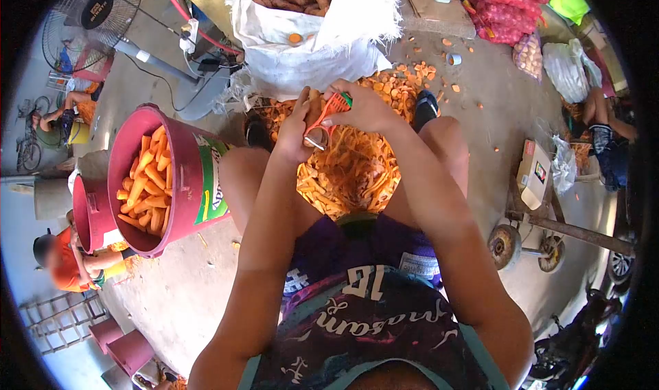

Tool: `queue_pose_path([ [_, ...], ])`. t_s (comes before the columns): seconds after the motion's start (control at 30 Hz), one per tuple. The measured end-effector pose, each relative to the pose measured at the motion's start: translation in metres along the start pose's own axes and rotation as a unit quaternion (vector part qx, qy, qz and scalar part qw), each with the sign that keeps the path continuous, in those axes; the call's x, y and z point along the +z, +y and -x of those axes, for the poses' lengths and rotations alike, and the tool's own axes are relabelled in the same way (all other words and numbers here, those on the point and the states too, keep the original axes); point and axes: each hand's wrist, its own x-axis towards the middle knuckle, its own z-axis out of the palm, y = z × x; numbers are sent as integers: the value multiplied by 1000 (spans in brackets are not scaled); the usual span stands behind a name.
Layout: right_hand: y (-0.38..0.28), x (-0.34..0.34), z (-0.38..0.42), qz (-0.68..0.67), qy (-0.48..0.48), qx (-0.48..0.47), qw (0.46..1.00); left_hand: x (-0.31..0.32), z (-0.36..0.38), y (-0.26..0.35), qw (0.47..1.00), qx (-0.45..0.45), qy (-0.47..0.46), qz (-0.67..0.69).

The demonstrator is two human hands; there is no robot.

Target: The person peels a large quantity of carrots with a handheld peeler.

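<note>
My left hand (295,134) is closed round an unpeeled brownish carrot (314,107), held upright between my knees. My right hand (364,108) grips an orange peeler (334,107) with a green part near its end. The peeler's metal end lies against the lower part of the carrot, close by my left fingers. Below both hands, a heap of orange carrot peels (350,174) covers the floor between my legs.
A pink tub (118,163) of peeled carrots stands at my left. Ahead, a white sack (302,64) holds unpeeled carrots. Cut carrot pieces (405,81) litter the floor beside it. A wheeled cart (542,218) is on the right, a fan (96,9) at upper left. Other people sit around the edges.
</note>
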Motion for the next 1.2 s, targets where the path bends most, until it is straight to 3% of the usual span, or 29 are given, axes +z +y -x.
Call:
queue_pose_path([
  [0.47,33,-17,-7,-32,-27,-8,999,22,5,-6,997,-56,12,-55],
  [0.53,35,-31,-8,29,78,65,994,23,12,-6,995,-62,0,-82],
  [0.7,32,-59,-13,67,111,176,976,11,20,-9,988,-62,-87,-110],
  [0.8,46,-58,-14,128,167,152,966,6,31,-1,991,-89,-63,-72],
  [0.9,43,-45,-13,107,122,83,983,-1,19,-7,998,-39,26,-35],
  [0.93,35,-33,-7,76,80,56,992,-6,16,-4,998,-47,-24,-29],
  [1.07,5,-1,12,9,-3,-25,1000,-3,3,-13,998,-35,5,46],
  [1.2,9,-1,11,-23,2,-18,1000,13,8,-10,997,-48,10,57],
])
